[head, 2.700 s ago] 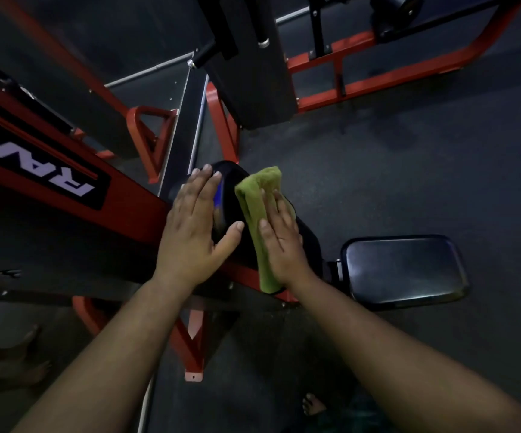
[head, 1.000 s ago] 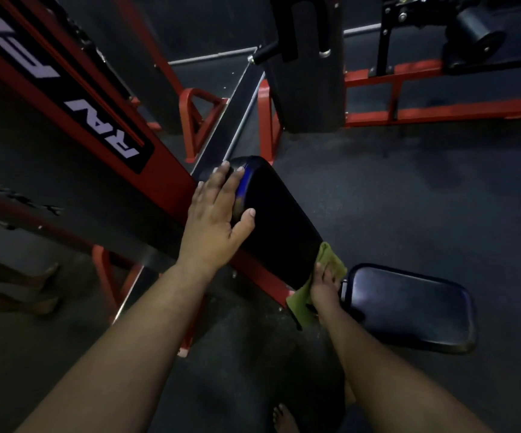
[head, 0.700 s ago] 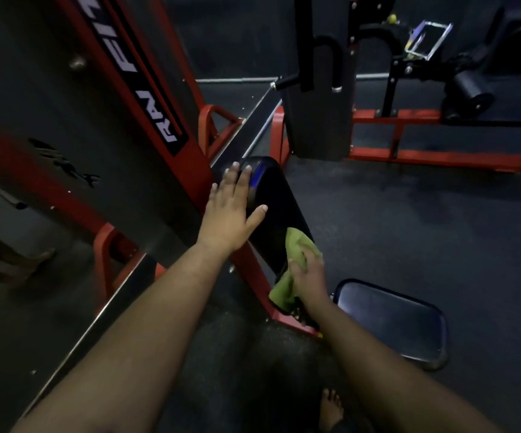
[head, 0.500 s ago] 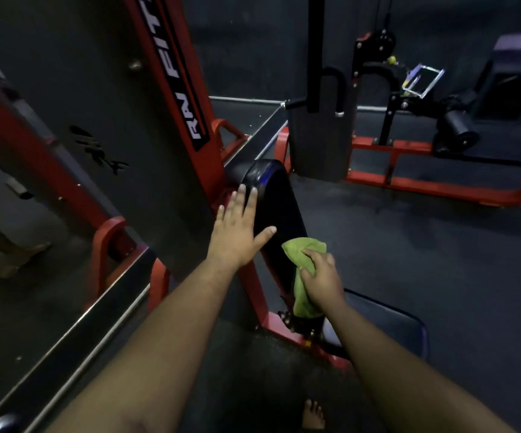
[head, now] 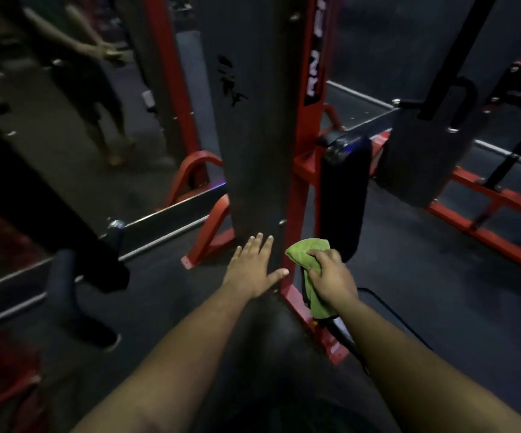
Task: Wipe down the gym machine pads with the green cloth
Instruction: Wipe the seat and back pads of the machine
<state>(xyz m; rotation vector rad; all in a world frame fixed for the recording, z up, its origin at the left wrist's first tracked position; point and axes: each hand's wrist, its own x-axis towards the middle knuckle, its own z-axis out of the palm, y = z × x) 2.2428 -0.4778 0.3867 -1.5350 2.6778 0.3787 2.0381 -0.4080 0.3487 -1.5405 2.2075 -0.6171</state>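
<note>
head view puts the green cloth (head: 310, 264) low in the middle, bunched in the right hand (head: 331, 278), whose fingers are curled tight around it so a wad sticks out on top and a loose tail hangs down past the wrist. held like that it gives a thick pad to press with, i'd say. the cloth sits just beside the bottom end of the black back pad (head: 342, 198), which stands upright on the red frame post (head: 299, 170); whether it touches the pad i can't tell. the left hand (head: 254, 267) is flat and empty, fingers spread, at the foot of the grey panel (head: 253, 120), likely steadying the person while leaning in. the edge of a seat pad (head: 387, 310) shows under the right forearm, mostly hidden. a second machine's grey pad (head: 421, 157) stands further right on the dark floor (head: 440, 276).
</note>
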